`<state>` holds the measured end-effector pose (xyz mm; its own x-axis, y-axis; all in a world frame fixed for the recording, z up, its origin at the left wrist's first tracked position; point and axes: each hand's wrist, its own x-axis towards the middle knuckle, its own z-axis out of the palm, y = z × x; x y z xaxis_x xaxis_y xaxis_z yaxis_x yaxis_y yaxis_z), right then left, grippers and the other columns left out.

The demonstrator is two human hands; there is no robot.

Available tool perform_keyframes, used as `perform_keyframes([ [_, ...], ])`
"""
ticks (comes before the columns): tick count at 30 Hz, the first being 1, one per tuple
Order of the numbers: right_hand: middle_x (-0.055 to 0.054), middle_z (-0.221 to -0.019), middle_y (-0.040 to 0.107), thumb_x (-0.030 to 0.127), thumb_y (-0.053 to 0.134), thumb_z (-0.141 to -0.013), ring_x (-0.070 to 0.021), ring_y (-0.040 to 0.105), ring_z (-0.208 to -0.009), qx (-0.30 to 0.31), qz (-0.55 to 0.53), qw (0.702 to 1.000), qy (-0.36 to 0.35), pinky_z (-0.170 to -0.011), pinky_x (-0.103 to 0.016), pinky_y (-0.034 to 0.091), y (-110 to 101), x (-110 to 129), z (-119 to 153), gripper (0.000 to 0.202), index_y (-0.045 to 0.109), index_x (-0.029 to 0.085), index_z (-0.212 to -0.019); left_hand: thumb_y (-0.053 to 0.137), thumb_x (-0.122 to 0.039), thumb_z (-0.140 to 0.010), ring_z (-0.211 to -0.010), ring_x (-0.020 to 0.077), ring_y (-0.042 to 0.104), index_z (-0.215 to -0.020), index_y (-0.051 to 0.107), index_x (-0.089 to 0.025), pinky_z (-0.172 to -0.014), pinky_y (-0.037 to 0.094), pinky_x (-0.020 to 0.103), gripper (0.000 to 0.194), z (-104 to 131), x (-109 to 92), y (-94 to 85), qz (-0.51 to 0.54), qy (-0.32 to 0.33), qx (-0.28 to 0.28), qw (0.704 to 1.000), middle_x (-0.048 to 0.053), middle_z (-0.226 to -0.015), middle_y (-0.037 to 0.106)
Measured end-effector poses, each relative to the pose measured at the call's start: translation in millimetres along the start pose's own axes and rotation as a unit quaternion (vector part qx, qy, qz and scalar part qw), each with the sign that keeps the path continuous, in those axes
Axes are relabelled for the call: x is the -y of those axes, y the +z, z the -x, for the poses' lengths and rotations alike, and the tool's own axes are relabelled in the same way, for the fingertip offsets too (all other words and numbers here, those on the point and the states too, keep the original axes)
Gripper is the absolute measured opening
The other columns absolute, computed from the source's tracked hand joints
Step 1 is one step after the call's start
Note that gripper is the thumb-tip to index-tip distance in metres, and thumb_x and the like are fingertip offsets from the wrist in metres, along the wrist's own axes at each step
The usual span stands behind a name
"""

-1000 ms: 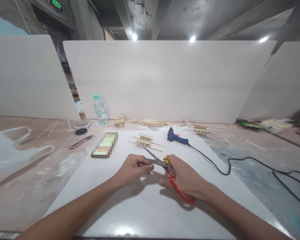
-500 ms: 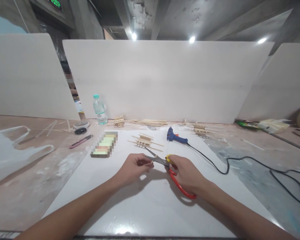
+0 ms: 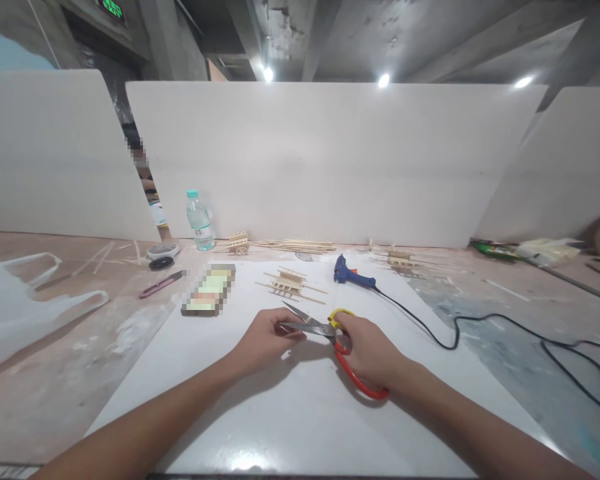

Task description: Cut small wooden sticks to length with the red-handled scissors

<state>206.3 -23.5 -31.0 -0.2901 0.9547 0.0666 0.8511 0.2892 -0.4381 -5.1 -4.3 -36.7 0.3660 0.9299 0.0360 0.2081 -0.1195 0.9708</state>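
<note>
My right hand is wrapped round the red and yellow handles of the scissors, whose blades point left and stand slightly apart. Fingers pinched together, my left hand is at the blades; a small pale piece shows between them, but what the fingertips hold is too small to make out. Just beyond the blades, a small wooden stick model lies on the white board.
A blue glue gun with a black cord lies right of the model. To the left are a phone, a pink cutter and a bottle. Wooden sticks lie along the back panel.
The scissor blades have turned and shifted slightly left, closer over my left fingers, and are a little less apart. My left hand has barely moved.
</note>
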Motion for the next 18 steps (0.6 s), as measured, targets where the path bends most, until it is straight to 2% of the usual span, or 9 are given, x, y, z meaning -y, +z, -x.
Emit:
perform_keyframes([
  [6,0.003,-0.065,0.047,0.012,0.048,-0.067,-0.0120,0.036,-0.054,-0.004,-0.001,1.000,-0.007,-0.051,-0.024,0.025,0.7,-1.7,-0.2,0.020,0.031,0.022,-0.068,0.065,-0.020,-0.070,-0.071,0.0156,0.063,-0.081,0.066,-0.014,-0.049,0.046,0.019,0.012,0.2,-1.7,-0.2,-0.007,0.010,0.002,1.000,0.006,-0.086,0.067],
  [11,0.003,-0.064,0.048,0.012,0.047,-0.068,-0.0123,0.037,-0.054,-0.006,0.004,1.000,-0.012,-0.050,-0.024,0.025,2.0,-2.9,0.2,0.019,0.031,0.022,-0.068,0.065,-0.021,-0.070,-0.072,0.0161,0.063,-0.080,0.066,-0.014,-0.055,0.047,0.021,0.012,0.3,-3.0,-1.0,-0.015,0.020,0.003,1.000,0.005,-0.083,0.067],
  [18,0.003,-0.064,0.049,0.011,0.047,-0.069,-0.0123,0.038,-0.053,-0.005,0.004,1.000,-0.011,-0.050,-0.024,0.025,3.8,-4.1,0.9,0.019,0.031,0.022,-0.068,0.065,-0.021,-0.070,-0.071,0.0166,0.063,-0.081,0.066,-0.014,-0.051,0.046,0.020,0.013,0.1,-3.5,-1.6,-0.006,0.017,0.006,1.000,0.005,-0.082,0.066],
])
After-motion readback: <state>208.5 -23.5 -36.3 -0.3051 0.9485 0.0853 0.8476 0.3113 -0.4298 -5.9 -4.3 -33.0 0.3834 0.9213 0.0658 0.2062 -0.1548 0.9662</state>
